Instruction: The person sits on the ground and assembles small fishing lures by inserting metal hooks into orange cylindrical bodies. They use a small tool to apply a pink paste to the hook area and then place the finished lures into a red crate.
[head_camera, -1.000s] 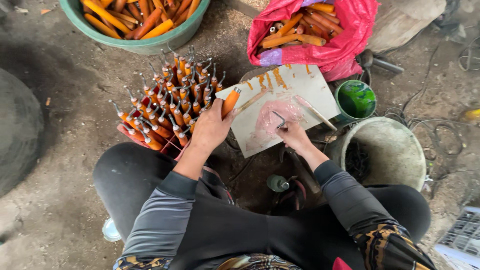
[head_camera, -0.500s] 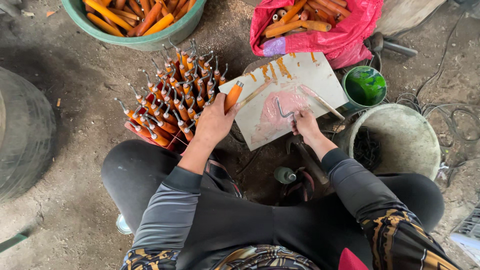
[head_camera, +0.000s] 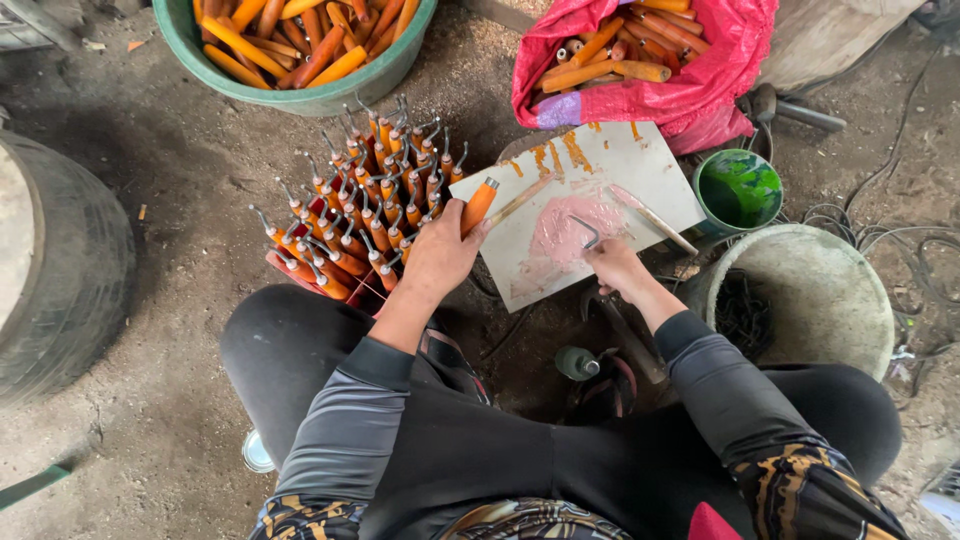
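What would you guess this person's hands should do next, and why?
Probably bring the bent metal hook in the right hand to the end of the orange handle in the left hand: the finished pieces alongside all carry hooks.

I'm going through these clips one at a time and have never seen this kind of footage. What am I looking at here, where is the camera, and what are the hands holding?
There is no machine: a person sits low on the ground, and the one camera sits on their head, looking down. The left hand grips an orange wooden handle. The right hand holds a bent metal hook over a white board smeared with pink paste. Beside the left hand stands a cluster of finished hook tools, hooks up. Further out are a green tub and a pink sack of orange handles, a small green cup and a grey bucket.
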